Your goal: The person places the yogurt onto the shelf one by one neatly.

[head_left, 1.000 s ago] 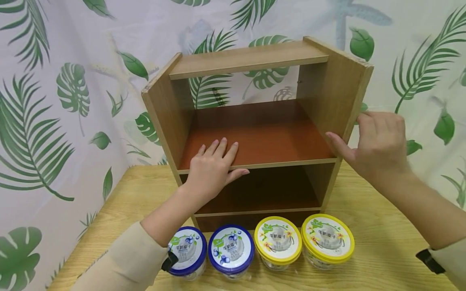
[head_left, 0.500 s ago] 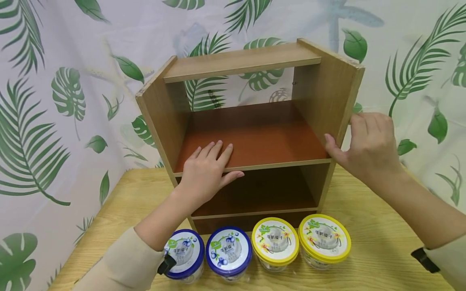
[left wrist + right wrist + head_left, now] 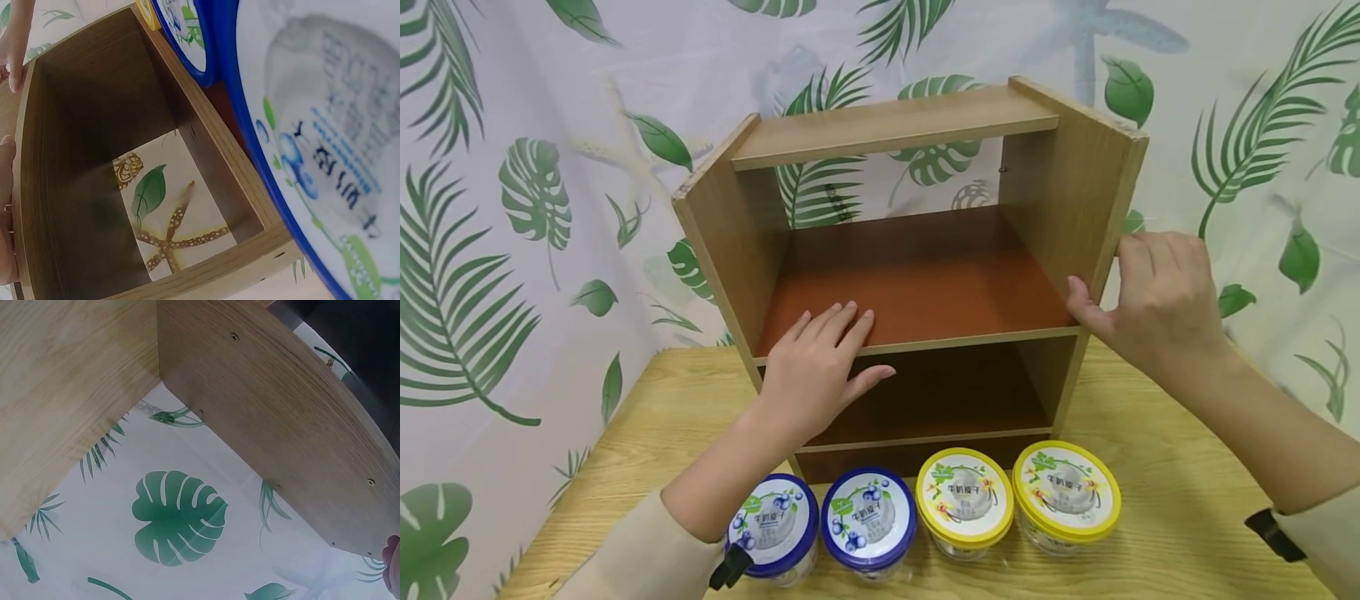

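A wooden shelf unit (image 3: 1116, 208) with reddish-brown shelves stands upright on the table. My left hand (image 3: 808, 371) rests on the front of its middle shelf (image 3: 940, 275), fingers straight on top and thumb stretched out by the front edge. With thumb inside and fingers outside, my right hand (image 3: 1161, 304) grips the front edge of the right side panel. In the left wrist view, part of the left hand (image 3: 6, 225) shows at the left edge, beside the lower compartment (image 3: 94, 94). Only fingertips (image 3: 394, 562) show in the right wrist view, by the panel's outer face (image 3: 281, 406).
Before the unit stand two blue-lidded tubs (image 3: 868, 521) and two yellow-lidded tubs (image 3: 964, 497) in a row. My left forearm passes over the leftmost tub (image 3: 775, 525). A leaf-patterned cloth (image 3: 587, 100) hangs behind and left of the wooden table (image 3: 692, 392).
The left hand has slid slightly back toward the shelf's front edge and left. The right hand keeps its grip on the panel. The whole head view has shifted a little.
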The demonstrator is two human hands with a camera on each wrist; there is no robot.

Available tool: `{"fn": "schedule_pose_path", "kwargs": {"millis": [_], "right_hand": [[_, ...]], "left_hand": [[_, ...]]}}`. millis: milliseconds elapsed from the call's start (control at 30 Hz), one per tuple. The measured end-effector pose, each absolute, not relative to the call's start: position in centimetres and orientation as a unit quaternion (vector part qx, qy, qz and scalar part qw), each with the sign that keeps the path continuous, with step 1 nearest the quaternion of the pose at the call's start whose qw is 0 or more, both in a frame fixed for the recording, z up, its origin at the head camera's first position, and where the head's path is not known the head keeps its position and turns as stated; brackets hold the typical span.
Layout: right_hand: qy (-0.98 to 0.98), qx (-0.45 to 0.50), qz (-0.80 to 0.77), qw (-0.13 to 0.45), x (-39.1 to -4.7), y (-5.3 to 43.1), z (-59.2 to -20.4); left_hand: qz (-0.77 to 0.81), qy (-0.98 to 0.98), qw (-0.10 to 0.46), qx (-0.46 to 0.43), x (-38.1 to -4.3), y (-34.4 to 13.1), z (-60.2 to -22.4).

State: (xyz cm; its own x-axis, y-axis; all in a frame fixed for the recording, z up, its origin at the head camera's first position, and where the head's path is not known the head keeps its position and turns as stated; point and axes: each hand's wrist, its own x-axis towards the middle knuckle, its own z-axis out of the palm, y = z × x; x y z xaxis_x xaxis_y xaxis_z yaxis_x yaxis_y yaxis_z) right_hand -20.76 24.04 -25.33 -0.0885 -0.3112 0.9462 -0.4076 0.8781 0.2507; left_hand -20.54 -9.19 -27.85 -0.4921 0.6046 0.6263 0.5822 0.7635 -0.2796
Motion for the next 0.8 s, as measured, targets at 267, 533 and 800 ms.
{"fn": "schedule_pose_path", "kwargs": {"millis": [267, 533, 800], "right_hand": [[-0.730, 0.245, 0.045, 0.636, -20.7, 23.9, -25.3], [-0.726, 0.252, 0.050, 0.638, -20.8, 23.8, -25.2], [-0.726, 0.254, 0.051, 0.637, -20.8, 23.8, -25.2]], "left_hand": [[0.017, -0.856, 0.374, -0.356, -19.8, -9.4, -27.9], [0.014, -0.853, 0.378, -0.360, -18.9, -9.8, -28.0], [-0.005, -0.822, 0.424, -0.381, -17.9, -10.4, -27.8]]}}
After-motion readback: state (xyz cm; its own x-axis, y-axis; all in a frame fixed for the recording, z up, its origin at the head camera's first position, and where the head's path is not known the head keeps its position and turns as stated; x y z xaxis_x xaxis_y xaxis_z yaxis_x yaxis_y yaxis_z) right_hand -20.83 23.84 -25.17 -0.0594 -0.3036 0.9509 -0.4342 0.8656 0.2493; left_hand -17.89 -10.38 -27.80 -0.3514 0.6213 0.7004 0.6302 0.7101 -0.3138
